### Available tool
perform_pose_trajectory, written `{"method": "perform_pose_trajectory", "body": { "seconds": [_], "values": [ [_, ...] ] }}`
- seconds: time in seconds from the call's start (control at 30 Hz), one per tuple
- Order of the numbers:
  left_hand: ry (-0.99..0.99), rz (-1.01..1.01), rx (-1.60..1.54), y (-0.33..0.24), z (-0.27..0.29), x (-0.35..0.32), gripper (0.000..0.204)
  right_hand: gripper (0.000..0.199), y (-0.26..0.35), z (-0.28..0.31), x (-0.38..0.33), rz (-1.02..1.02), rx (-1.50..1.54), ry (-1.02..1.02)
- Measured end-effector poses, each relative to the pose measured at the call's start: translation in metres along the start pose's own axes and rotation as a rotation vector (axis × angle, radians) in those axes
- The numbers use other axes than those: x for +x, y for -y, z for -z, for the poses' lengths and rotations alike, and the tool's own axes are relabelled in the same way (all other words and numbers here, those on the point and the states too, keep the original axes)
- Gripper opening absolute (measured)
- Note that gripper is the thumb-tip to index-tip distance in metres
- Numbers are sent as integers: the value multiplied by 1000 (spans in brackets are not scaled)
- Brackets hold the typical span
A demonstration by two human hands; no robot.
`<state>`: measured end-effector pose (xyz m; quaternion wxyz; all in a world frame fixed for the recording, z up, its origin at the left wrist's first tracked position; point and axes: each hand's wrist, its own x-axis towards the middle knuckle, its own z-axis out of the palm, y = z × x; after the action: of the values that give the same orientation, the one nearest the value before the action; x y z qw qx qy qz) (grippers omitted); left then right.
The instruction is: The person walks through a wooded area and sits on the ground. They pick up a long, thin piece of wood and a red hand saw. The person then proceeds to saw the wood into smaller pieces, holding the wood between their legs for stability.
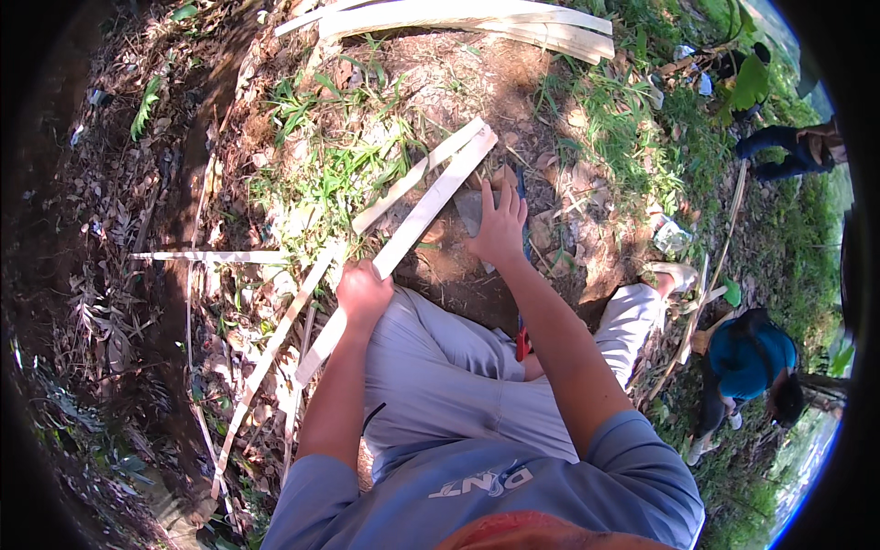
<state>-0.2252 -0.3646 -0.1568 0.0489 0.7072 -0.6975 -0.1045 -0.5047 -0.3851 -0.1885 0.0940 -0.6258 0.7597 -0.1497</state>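
My left hand (364, 289) is closed around a long, pale wooden strip (431, 202), which slants from beside my left forearm up to the bare soil ahead. A shorter pale strip (403, 188) lies along its left side, and their far ends come close together. My right hand (500, 225) hovers or rests over the ground right of the strips, fingers spread, with nothing visibly gripped. Next to it is a flat grey stone (469, 209). A narrow tool with a red handle (522, 344) lies partly hidden by my right forearm; its kind is unclear.
A bundle of pale strips (467, 16) lies at the far edge. More strips (270, 371) cross the leaf litter at left. At right are a crouching person in a teal shirt (752, 353), another in dark trousers (779, 147), and a long thin pole (724, 252).
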Motion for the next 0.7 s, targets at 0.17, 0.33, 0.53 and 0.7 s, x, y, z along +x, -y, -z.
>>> {"method": "perform_pose_trajectory", "body": {
  "seconds": [0.17,0.33,0.53,0.7],
  "values": [
    [114,36,34,-4,2,6,35,112,-25,3,17,136,77,6],
    [93,-1,8,1,-4,6,40,112,-73,13,57,160,123,-99],
    [73,-45,66,-6,-6,8,41,114,-98,22,70,185,138,-72],
    [-9,-238,144,-10,-1,2,37,109,-83,35,-24,100,161,-274]
  ]
}}
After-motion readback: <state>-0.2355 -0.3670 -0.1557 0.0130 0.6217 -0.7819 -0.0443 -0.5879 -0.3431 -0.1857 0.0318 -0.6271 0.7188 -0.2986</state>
